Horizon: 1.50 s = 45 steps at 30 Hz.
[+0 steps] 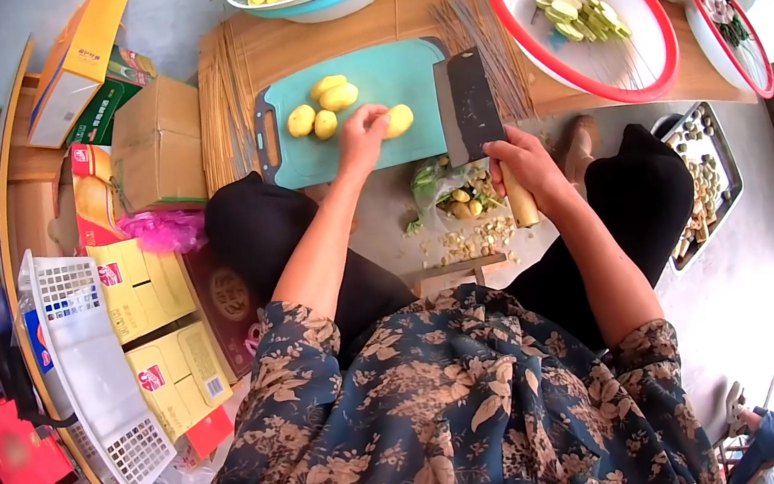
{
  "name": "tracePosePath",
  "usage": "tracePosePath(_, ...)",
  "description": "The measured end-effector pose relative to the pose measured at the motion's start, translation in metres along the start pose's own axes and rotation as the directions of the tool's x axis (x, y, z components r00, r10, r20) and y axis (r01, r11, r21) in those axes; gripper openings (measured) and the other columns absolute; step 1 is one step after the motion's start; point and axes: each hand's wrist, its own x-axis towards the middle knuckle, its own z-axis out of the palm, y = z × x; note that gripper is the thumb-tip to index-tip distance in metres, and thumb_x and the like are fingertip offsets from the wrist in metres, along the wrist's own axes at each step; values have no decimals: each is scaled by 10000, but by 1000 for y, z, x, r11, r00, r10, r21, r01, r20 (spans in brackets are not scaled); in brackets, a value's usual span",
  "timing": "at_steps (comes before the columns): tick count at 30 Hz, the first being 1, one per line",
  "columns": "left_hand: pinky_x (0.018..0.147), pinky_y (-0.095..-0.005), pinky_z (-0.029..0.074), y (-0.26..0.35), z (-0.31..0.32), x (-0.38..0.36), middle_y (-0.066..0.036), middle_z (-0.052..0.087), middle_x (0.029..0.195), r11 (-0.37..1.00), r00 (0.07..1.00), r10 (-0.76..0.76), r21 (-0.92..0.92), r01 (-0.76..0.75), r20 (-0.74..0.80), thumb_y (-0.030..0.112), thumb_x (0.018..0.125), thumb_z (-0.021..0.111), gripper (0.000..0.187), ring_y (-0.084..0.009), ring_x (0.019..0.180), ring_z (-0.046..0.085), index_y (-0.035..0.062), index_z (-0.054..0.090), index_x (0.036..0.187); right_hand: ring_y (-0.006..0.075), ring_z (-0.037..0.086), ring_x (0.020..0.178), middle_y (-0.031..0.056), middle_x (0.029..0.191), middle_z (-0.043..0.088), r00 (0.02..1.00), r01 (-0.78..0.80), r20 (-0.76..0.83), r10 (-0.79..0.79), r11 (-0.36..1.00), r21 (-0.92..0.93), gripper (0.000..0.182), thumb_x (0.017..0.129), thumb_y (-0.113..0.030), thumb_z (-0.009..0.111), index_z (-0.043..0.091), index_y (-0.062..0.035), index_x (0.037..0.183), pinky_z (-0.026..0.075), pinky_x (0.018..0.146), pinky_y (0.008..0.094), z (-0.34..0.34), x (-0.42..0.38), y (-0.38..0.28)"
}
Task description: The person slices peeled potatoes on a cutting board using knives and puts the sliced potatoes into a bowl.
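Note:
A teal cutting board (294, 167) lies on the wooden table. My left hand (362, 136) is at its front part, with fingertips against the left side of a peeled potato (398, 121). Several more potatoes (339, 98) rest in a cluster further left on the board. My right hand (525, 164) is wrapped round the wooden handle of a cleaver (470, 107). The cleaver's broad dark blade stands at the board's right edge, a little right of the potato and apart from it.
Skewers (484, 34) lie right of the board. Beyond are a red-rimmed bowl (532, 67) of green slices and a blue-rimmed bowl (339, 4) of yellow slices. A cardboard box (157, 142) stands left. Peelings (478, 243) and a tray (736, 176) are on the floor.

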Motion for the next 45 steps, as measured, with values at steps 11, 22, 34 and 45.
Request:
tracePosePath(11, 751, -337, 528, 12, 6, -17, -82, 618, 1059, 909, 917, 322, 349, -229, -236, 100, 777, 793, 378, -223, 822, 623, 81, 667, 1133, 176, 536, 469, 68, 624, 561, 1000, -6, -29, 2, 990, -140, 121, 966, -137, 547, 538, -18, 979, 443, 465, 315, -2, 16, 17)
tracePosePath(22, 826, -368, 515, 23, 8, -18, -88, 619, 1066, 876, 916, 362, 401, -269, -175, 50, 793, 759, 345, -251, 933, 616, 84, 675, 1126, 471, 642, 751, 269, 781, 662, 878, 233, 85, -472, 263, -936, 193, 885, -125, 544, 546, -31, 1053, 510, 696, 563, 9, 9, 26)
tracePosePath(34, 818, -427, 507, 32, 14, -20, -80, 606, 1042, 674, 830, 554, 614, -410, -54, -17, 785, 691, 300, -331, 976, 570, 126, 702, 1048, 424, 663, 679, 209, 688, 658, 877, 266, 181, -444, 136, -954, 187, 882, -91, 534, 558, -44, 1062, 509, 640, 555, 20, 12, 24)
tracePosePath(45, 811, -418, 511, 29, 13, -17, -68, 621, 1027, 676, 818, 572, 599, -429, -59, -42, 780, 693, 310, -332, 941, 565, 125, 719, 1041, 425, 661, 681, 214, 672, 646, 903, 255, 183, -389, 140, -957, 126, 893, -66, 504, 553, -30, 1003, 507, 637, 545, 27, 7, 14)
